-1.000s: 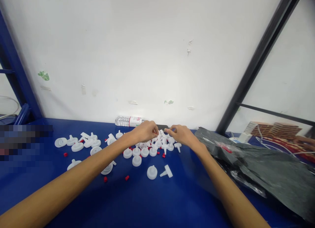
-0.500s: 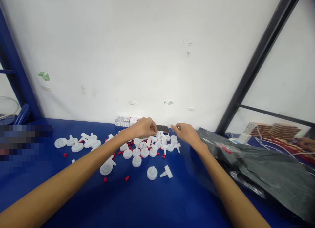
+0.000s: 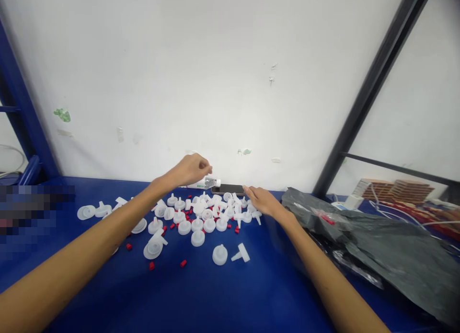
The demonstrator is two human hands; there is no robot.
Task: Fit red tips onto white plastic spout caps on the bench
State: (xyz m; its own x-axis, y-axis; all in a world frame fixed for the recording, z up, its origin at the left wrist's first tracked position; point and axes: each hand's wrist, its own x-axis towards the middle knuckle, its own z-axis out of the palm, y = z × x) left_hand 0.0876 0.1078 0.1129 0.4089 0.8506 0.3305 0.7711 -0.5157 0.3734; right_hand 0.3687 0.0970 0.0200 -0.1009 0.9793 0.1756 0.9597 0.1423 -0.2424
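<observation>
My left hand (image 3: 192, 170) is raised just in front of the wall, over the clear plastic bottle (image 3: 211, 182) lying at the back of the table. Its fingers are pinched together, and whatever lies between them is too small or hidden to make out. My right hand (image 3: 261, 200) reaches to the right end of a dark phone (image 3: 230, 189), fingers stretched out, beside the heap. White plastic spout caps (image 3: 197, 238) with pointed nozzles are heaped between my forearms. Small red tips (image 3: 183, 263) lie scattered among them. A white T-shaped piece (image 3: 242, 253) rests apart, nearer to me.
Grey plastic bags (image 3: 373, 246) cover the right side of the blue table (image 3: 223, 299). Behind them are a white plug (image 3: 354, 202) with cables and brown slatted stacks (image 3: 413, 194). A dark post (image 3: 370, 93) slants up at right, and a blue frame (image 3: 25, 103) stands at left.
My left hand has moved left and up, away from the heap, uncovering the bottle's neck and more of the phone. My right hand has lowered slightly toward the phone, its fingers straighter.
</observation>
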